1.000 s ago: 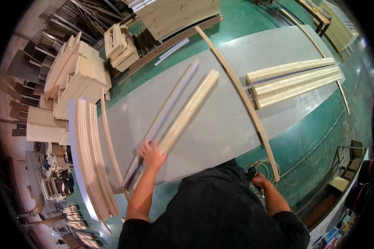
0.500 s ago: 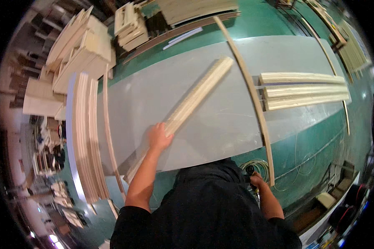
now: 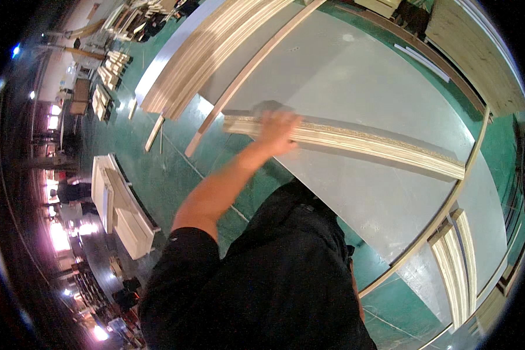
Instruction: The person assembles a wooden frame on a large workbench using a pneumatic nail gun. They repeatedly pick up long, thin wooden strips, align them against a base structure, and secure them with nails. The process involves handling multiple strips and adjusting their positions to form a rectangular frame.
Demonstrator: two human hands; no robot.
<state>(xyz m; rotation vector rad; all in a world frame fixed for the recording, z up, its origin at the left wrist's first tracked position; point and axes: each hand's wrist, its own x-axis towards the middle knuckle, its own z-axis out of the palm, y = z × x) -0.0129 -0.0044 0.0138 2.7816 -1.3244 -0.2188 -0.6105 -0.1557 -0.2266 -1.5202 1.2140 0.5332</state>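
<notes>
A long bundle of pale wood strips lies across the large grey sheet, its left end jutting past the sheet's near edge. My left hand is over this bundle close to that left end, fingers spread across its top and slightly blurred; they do not wrap round it. The bundle's right end meets a thin wooden batten crossing the sheet. My right hand is out of sight; only a sliver of that arm shows beside my dark clothing.
A tall stack of boards stands at the far left beside another batten. More strip bundles lie at the right. Panels rest on the green floor at left. A large wooden board is at the back right.
My view has swung to the left, so the scene appears turned. My left hand has slid along the strip bundle toward its left end. My right hand, holding a dark tool earlier, has left view.
</notes>
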